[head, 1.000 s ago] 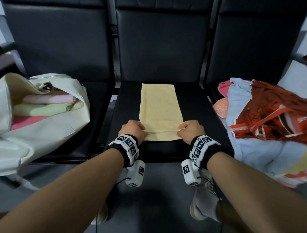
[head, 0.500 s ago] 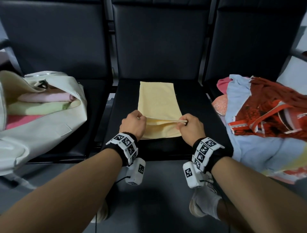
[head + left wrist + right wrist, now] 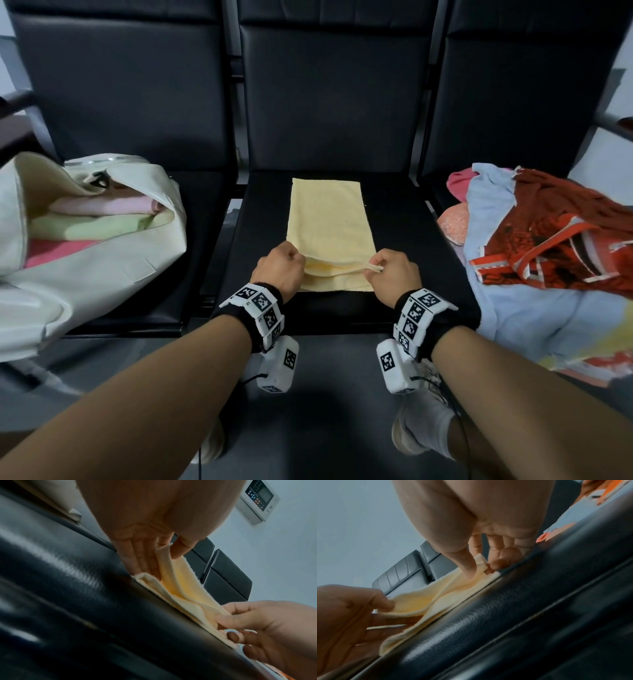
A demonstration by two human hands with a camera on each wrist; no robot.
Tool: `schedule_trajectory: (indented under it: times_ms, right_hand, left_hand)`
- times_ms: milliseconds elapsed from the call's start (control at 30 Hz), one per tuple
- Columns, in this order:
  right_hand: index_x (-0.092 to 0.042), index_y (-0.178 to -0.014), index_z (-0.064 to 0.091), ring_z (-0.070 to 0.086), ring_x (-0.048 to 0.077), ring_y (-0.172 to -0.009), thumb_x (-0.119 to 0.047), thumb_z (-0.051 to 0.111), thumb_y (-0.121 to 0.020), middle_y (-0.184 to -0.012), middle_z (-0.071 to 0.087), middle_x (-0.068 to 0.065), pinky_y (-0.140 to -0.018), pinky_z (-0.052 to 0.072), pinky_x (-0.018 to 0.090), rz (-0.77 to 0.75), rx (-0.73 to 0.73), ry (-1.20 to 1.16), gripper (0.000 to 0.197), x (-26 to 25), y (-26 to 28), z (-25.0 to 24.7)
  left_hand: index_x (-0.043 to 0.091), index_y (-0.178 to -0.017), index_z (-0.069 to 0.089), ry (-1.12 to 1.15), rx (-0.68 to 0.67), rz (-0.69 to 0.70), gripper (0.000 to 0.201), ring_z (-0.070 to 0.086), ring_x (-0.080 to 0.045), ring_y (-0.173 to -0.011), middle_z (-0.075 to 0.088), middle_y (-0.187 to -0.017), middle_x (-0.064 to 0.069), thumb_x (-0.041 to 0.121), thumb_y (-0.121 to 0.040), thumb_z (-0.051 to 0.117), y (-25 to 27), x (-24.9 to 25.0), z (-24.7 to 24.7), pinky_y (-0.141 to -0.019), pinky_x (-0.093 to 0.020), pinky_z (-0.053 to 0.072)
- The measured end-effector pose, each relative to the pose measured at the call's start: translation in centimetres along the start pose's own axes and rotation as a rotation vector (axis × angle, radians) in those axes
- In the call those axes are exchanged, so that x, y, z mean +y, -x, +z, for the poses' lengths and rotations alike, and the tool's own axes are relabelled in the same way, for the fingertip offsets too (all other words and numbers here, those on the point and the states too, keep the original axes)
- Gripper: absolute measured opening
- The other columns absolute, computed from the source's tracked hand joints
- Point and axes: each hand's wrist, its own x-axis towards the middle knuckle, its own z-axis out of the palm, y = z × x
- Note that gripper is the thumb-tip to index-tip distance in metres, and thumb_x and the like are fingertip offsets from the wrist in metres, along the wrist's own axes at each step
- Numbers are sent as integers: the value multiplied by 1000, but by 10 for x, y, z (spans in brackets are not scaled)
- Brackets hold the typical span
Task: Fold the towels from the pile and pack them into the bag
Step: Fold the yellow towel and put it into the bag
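Overhead, from the head view, a pale yellow towel (image 3: 329, 226) lies as a long narrow strip on the middle black seat (image 3: 400, 246), its near end doubled into soft layers. The left hand (image 3: 279, 269) and right hand (image 3: 394, 274) sit curled at that end's two corners, each pinching the top layer and raising it just off the layers beneath. Left of the fingers, a cream bag (image 3: 102, 260) gapes with pink and green folded towels inside; right of them, a loose pile (image 3: 548, 246) of blue, red and pink cloth is heaped.

Seen from the left wrist, the thumb and fingers (image 3: 145, 561) nip the fuzzy yellow edge (image 3: 173, 574), which sags across to the other hand.

Seen from the right wrist, the thumb presses the corner (image 3: 479, 562) against curled fingers (image 3: 508, 555), just above the seat's front rim.
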Motion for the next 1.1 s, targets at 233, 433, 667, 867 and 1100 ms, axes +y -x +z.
schedule_trajectory:
  times_ms: [233,433,667,867,1100]
  right_hand:
    - [-12,-109,69,64,26,-99,-17,62,-93,-104,70,6,-75,41,26,0,54,-90,18,-3,0,2]
    - [-13,-101,70,61,20,-88,-12,66,-91,-93,69,3,-72,40,21,-19,54,-83,11,3,4,1]
    - [-18,-83,70,56,17,-70,1,58,-81,-85,68,4,-53,39,10,-55,23,-49,22,7,13,-3]
    - [-13,-85,74,60,25,-98,0,59,-82,-114,55,7,-79,43,24,-101,-10,111,20,10,20,0]
    - [-10,-112,68,59,26,-109,-7,66,-80,-124,53,7,-85,45,26,-156,-164,291,32,7,21,-5]
  left_hand:
    - [24,-87,56,-34,-26,21,19,59,-32,-93,65,-101,-10,28,-93,40,-8,-8,0,-76,-37,45]
    - [22,-88,60,-51,-20,24,18,58,-29,-95,65,-98,-7,26,-95,44,-9,-9,1,-73,-33,43]
    - [15,-78,60,-27,-21,29,21,54,-32,-104,62,-85,-4,22,-94,48,-2,-13,-1,-75,-34,41]
    - [17,-79,62,-246,30,83,11,61,-27,-95,64,-108,-10,21,-88,62,-3,-20,4,-76,-34,50]
    - [21,-105,68,-444,-79,98,24,58,-26,-114,49,-127,-2,11,-83,68,0,-18,2,-96,-36,53]
